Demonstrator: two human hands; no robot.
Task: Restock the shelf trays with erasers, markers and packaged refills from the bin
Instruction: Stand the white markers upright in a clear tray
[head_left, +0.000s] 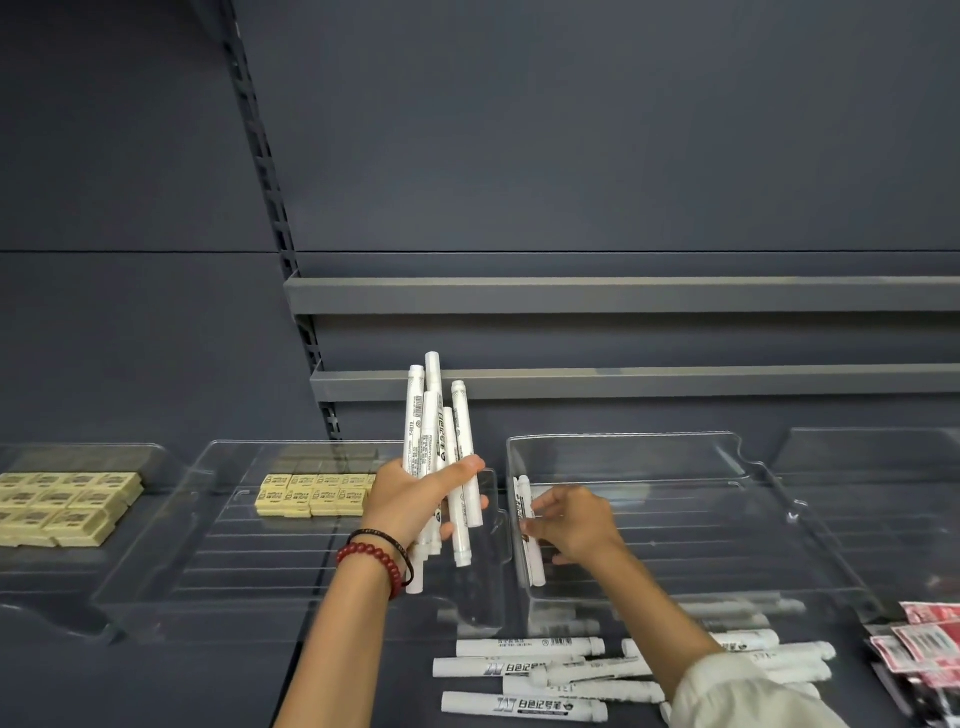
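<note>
My left hand (415, 501) grips a bundle of several white markers (439, 441), held upright above the gap between two clear trays. My right hand (571, 522) is inside the clear tray on the right (727, 571), its fingers pinching white markers (527, 512) that lie against the tray's left wall. More white markers (524, 667) lie loose on the shelf in front of that tray. The middle clear tray (208, 545) holds rows of beige erasers (317, 496), and the far-left tray (78, 582) holds another block of erasers (57, 506).
Red and white packaged refills (927, 644) are piled at the right edge of the shelf. Another clear tray (883, 467) stands at the far right. Two grey shelf rails (623, 382) run along the dark back panel above the trays.
</note>
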